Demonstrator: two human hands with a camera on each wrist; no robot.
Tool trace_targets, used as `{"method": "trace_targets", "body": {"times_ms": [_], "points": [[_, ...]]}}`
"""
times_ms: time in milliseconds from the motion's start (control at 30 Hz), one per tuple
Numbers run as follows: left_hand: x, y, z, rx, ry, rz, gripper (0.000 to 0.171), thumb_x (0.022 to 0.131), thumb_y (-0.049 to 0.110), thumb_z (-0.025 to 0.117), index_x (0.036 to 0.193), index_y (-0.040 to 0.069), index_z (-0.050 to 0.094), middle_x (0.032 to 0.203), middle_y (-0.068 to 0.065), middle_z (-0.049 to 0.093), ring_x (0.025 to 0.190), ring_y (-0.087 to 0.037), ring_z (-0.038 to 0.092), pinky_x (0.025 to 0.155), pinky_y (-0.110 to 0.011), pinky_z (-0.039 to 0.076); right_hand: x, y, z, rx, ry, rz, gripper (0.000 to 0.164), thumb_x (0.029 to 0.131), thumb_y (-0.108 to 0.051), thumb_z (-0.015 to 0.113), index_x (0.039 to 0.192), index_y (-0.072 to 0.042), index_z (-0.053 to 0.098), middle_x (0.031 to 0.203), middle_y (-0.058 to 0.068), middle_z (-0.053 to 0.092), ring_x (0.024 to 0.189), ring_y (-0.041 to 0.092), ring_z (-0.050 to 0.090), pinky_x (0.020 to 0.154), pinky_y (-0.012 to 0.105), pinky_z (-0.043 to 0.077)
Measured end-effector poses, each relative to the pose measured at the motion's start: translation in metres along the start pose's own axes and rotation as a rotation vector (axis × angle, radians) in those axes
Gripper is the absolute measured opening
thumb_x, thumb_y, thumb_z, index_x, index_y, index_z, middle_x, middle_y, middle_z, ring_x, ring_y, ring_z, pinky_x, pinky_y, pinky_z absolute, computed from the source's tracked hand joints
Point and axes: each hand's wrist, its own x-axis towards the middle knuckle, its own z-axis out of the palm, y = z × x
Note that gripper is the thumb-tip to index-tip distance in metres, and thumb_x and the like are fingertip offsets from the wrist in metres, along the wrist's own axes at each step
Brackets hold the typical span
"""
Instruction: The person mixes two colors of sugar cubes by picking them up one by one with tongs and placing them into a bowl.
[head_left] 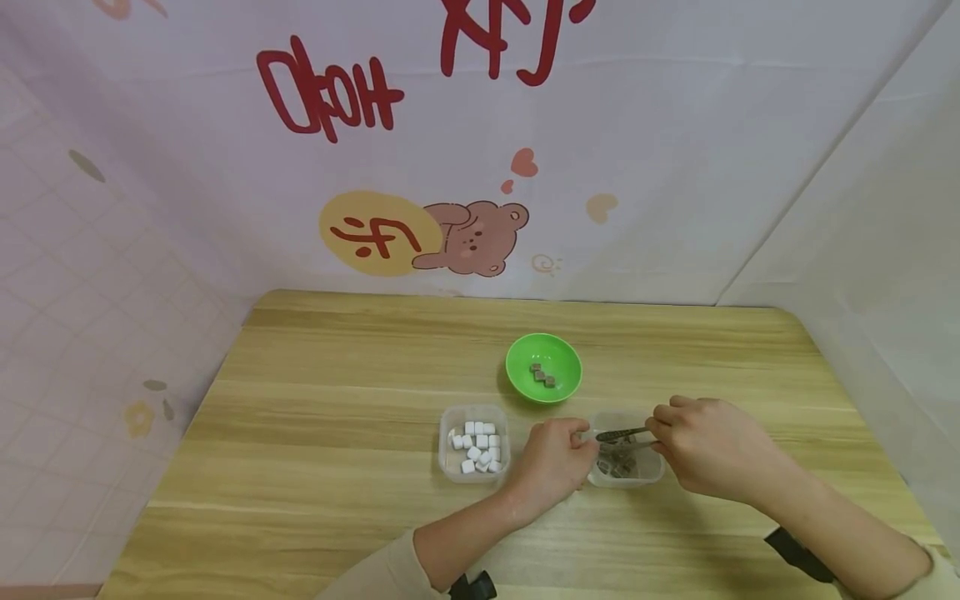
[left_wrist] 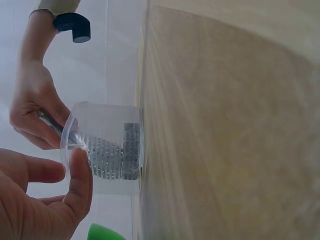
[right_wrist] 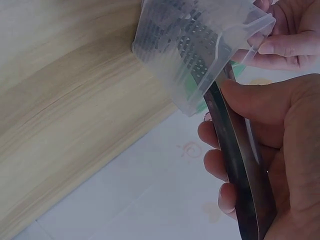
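Observation:
My left hand (head_left: 551, 465) pinches the near-left rim of a clear plastic container (left_wrist: 102, 112) between thumb and fingers. Dark grey-brown cubes (head_left: 618, 467) lie at the bottom of that container. From the right, my right hand (head_left: 712, 450) grips metal tongs (right_wrist: 232, 145) along their arms. The perforated ends of the tongs (left_wrist: 102, 155) reach down inside the container, by the cubes; whether a cube sits between them cannot be made out. Behind the container stands a green bowl (head_left: 521, 387) holding 3 brownish cubes (head_left: 540, 376).
Left of my left hand, a second clear container (head_left: 444, 462) holds several white cubes (head_left: 482, 441). Everything stands on a wood-grain table (head_left: 315, 417). A printed white cloth (head_left: 645, 125) hangs behind the table's back edge, with more cloth at the sides.

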Motion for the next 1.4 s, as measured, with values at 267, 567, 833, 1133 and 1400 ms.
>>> {"method": "trace_targets", "body": {"times_ms": [267,567,833,1133,1400], "points": [[0.0,0.001,0.001,0.006,-0.006,-0.01,0.041,0.099,0.009,0.058,0.137,-0.008,0.063,0.048,0.008,0.045,0.041,-0.006,0.051,0.042,-0.021,0.031,0.002,-0.002,-0.002,-0.029,-0.028,-0.009,0.028,0.065,-0.013,0.087,0.068,-0.012,0.059,0.064,-0.007,0.042,0.053,0.011,0.038,0.045,0.024,0.038],[0.0,0.001,0.002,0.0,-0.01,0.001,0.04,0.1,0.007,0.059,0.136,-0.011,0.063,0.048,0.007,0.045,0.04,-0.006,0.051,0.044,-0.022,0.034,-0.002,0.0,-0.001,-0.023,-0.025,-0.019,0.021,0.072,-0.013,0.08,0.07,-0.011,0.059,0.064,-0.006,0.042,0.053,0.011,0.037,0.045,0.023,0.037],[0.0,0.003,0.002,0.018,-0.009,-0.004,0.04,0.1,0.009,0.06,0.136,-0.007,0.064,0.048,0.007,0.048,0.04,-0.005,0.051,0.046,-0.021,0.036,-0.009,0.005,-0.004,0.052,0.129,0.058,0.068,0.114,-0.038,0.023,0.08,-0.007,0.074,0.074,-0.005,0.062,0.059,0.008,0.053,0.049,0.024,0.047],[0.0,0.003,0.002,-0.002,-0.01,-0.024,0.041,0.101,0.01,0.059,0.138,-0.009,0.061,0.05,0.006,0.05,0.039,-0.004,0.045,0.04,-0.019,0.029,-0.014,0.013,-0.017,0.108,0.231,0.154,0.062,0.112,-0.048,0.038,0.085,-0.009,0.079,0.079,-0.006,0.07,0.06,0.005,0.061,0.048,0.022,0.048],[-0.001,0.002,0.001,0.002,-0.009,-0.014,0.042,0.099,0.007,0.059,0.137,-0.009,0.062,0.049,0.006,0.05,0.039,-0.004,0.045,0.039,-0.019,0.029,-0.006,0.025,-0.019,0.124,0.316,0.198,0.062,0.11,-0.051,0.044,0.088,-0.007,0.081,0.083,-0.002,0.074,0.06,0.011,0.066,0.05,0.028,0.051]]}}
